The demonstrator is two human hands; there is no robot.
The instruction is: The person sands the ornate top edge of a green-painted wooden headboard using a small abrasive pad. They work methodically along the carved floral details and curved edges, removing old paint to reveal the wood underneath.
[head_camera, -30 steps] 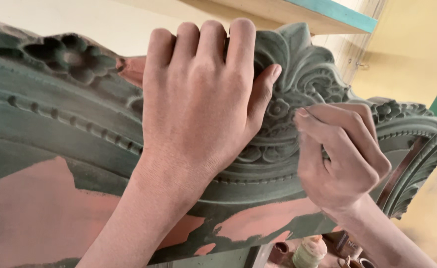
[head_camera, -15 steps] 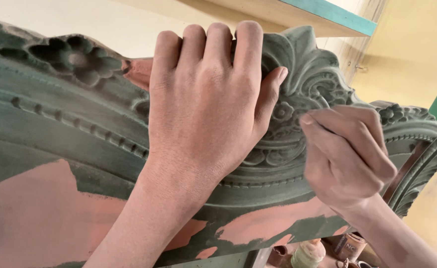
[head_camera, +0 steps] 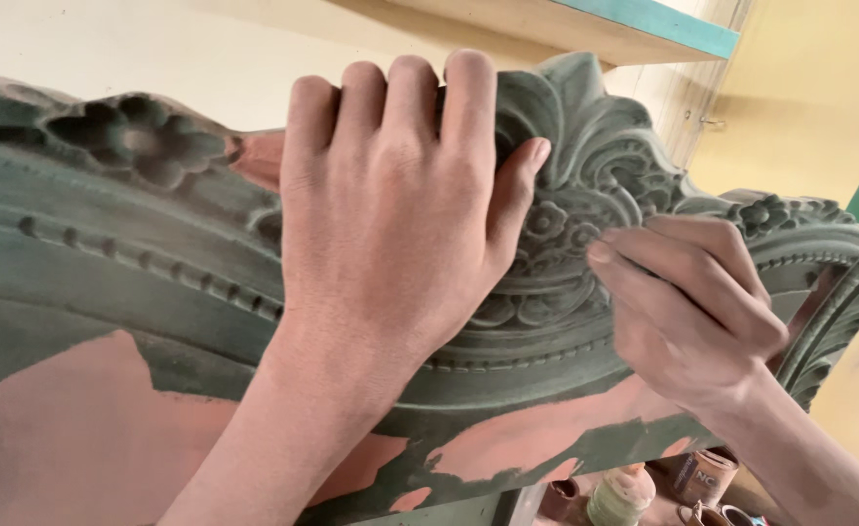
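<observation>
The left hand lies flat over the top edge of a carved panel, its fingers curled over the rim and gripping it, the thumb pressed against the raised ornament. The right hand sits just beside it, fingers bunched tight together with the tips against the carving; whatever they pinch is hidden inside the fist, so I cannot tell what it is.

The panel fills most of the view. It looks like wood coated in matt grey-green, with patches of dull pink showing across its flat lower part. Its surface is deeply cut: a beaded band runs along the arch, a round flower stands out at the left, and a leafy scrolled crest rises at the middle between the hands. The panel's left and right ends are cut off by the frame.

Below the panel, partly hidden by the right forearm, stand small jars and a pale bottle, blurred. Behind, a wooden shelf with a teal edge hangs against a yellowish wall.
</observation>
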